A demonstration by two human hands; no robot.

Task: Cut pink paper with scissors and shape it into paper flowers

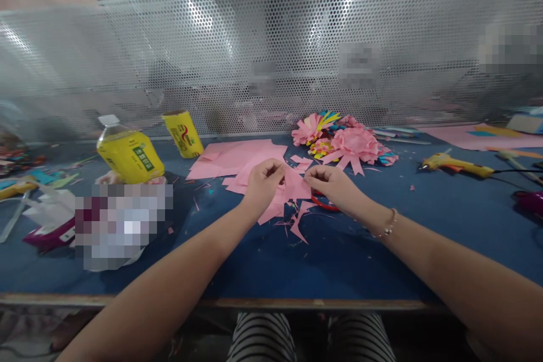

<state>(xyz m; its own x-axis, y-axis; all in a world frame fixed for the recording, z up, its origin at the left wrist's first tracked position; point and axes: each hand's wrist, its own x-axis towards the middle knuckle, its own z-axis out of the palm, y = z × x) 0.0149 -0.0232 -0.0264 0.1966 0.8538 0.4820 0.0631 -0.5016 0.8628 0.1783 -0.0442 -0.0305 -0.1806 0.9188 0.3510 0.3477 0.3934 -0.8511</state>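
My left hand [262, 185] is closed, pinching the left edge of a small pink paper piece [296, 185] over the blue table [322, 260]. On the paper's right edge my right hand [333, 185] pinches the same piece. Under and behind my hands lie pink paper sheets [237, 159] and cut pink scraps [297, 220]. Red scissors [324, 203] lie partly hidden beneath my right hand. I wear a bead bracelet [388, 227] on the right wrist.
Finished paper flowers [345, 141] are piled behind my hands. A yellow glue gun [456, 164] lies at the right. Two yellow drink bottles [129, 154] [183, 133] stand at the left, near plastic bags. A perforated metal screen [271, 51] backs the table.
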